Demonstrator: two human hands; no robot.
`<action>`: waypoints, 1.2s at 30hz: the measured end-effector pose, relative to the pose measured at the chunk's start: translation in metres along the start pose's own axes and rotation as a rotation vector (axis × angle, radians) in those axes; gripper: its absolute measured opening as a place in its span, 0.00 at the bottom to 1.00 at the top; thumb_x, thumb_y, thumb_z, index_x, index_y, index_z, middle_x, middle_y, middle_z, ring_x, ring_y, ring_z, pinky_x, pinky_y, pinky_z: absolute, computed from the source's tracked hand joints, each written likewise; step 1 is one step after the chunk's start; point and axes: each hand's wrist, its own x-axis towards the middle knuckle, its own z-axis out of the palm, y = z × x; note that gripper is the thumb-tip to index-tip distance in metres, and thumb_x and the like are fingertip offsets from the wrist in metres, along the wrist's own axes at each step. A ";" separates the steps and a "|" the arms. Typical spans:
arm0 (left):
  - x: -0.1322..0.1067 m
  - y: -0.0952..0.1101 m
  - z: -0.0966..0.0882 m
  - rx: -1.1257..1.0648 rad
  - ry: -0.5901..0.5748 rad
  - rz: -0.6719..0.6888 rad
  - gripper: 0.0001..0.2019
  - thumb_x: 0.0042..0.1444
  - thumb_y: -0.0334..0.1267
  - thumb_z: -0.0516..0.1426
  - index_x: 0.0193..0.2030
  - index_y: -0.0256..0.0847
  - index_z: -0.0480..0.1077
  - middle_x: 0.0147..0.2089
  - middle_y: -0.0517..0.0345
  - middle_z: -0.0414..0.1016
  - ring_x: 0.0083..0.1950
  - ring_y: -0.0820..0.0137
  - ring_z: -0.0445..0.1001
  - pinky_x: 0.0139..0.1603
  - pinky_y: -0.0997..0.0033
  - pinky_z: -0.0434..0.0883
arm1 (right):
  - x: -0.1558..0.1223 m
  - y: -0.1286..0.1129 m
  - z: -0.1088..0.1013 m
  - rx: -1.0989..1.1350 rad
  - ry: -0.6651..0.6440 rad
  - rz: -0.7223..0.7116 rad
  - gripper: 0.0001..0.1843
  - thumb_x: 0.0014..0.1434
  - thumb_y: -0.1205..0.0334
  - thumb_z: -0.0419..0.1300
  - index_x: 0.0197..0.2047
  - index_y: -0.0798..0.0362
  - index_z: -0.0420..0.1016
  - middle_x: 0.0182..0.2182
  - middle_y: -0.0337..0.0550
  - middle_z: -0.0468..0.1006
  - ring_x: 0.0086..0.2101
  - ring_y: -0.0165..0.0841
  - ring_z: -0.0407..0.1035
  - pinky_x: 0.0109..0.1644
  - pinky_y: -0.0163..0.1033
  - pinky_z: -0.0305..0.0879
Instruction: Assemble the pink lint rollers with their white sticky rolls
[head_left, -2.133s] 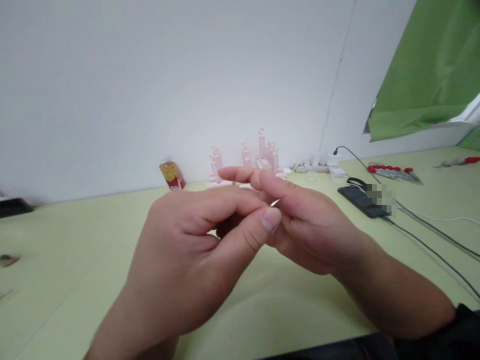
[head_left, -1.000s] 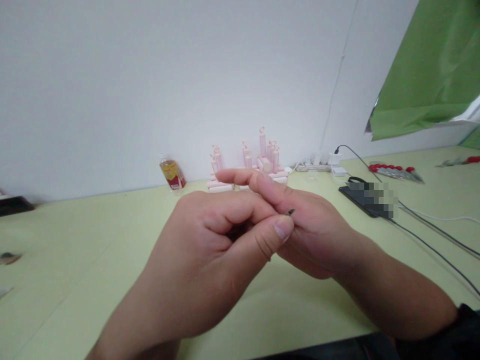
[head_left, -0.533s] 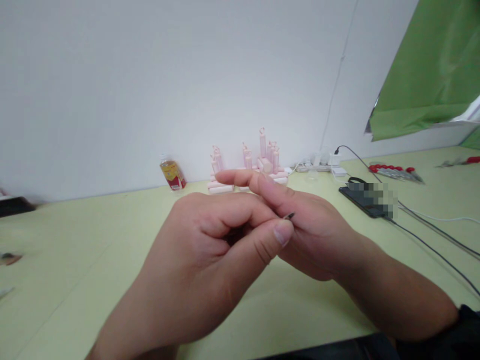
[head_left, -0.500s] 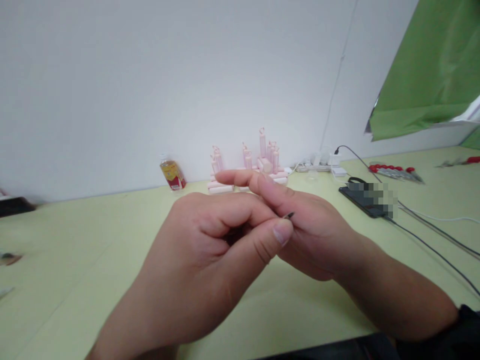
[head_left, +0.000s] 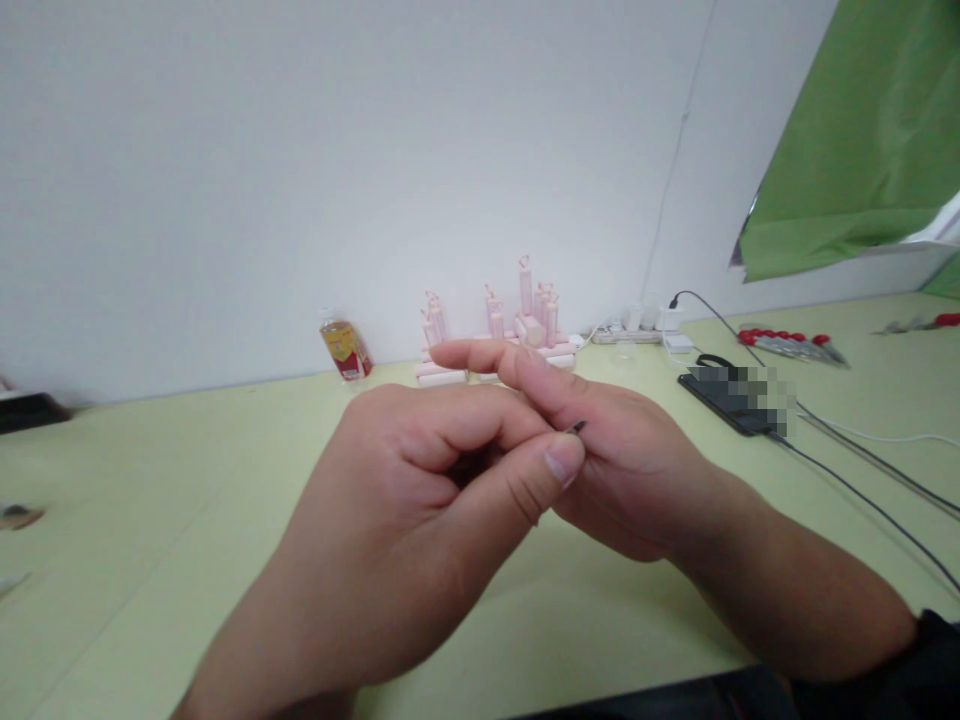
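My left hand [head_left: 420,520] is closed, with thumb and forefinger pinched together above the table. From the pinch sticks out the tip of a small dark, pointed thing [head_left: 576,427]; the rest of it is hidden inside the fingers, so its kind cannot be made out. Just behind is my right hand [head_left: 630,455], held open. Its upper finger and thumb stretch out to the left across the left fingers, and the dark tip lies against or close to its palm. The other right fingers are mostly covered by my left hand.
A pale green table [head_left: 187,480] meets a white wall. Along it stand a bottle [head_left: 345,345], pink tubes with loops [head_left: 525,285] and a power strip [head_left: 630,335]. To the right lie a black phone [head_left: 724,400], cables and red-handled tools [head_left: 787,340].
The small dark tip has shifted very slightly at my left fingertips. Both hands otherwise stay in nearly the same place.
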 end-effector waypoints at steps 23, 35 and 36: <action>0.000 0.002 0.000 -0.015 0.002 0.013 0.13 0.61 0.36 0.59 0.24 0.40 0.74 0.20 0.65 0.68 0.22 0.78 0.63 0.20 0.78 0.60 | 0.001 0.001 0.001 0.014 0.016 -0.007 0.29 0.70 0.39 0.47 0.65 0.45 0.67 0.33 0.42 0.77 0.46 0.41 0.74 0.60 0.54 0.65; 0.000 0.001 -0.002 -0.070 -0.028 0.002 0.14 0.62 0.37 0.59 0.24 0.40 0.74 0.17 0.65 0.67 0.20 0.77 0.63 0.18 0.77 0.59 | 0.001 -0.001 0.002 0.048 0.025 -0.003 0.28 0.69 0.39 0.48 0.63 0.44 0.69 0.45 0.46 0.80 0.48 0.39 0.73 0.56 0.50 0.68; 0.000 0.001 -0.001 -0.068 -0.025 -0.001 0.14 0.62 0.37 0.59 0.24 0.40 0.74 0.17 0.65 0.66 0.20 0.77 0.63 0.18 0.77 0.59 | 0.000 -0.001 0.001 0.056 0.017 -0.003 0.28 0.69 0.38 0.47 0.63 0.44 0.69 0.43 0.45 0.80 0.46 0.39 0.74 0.55 0.49 0.69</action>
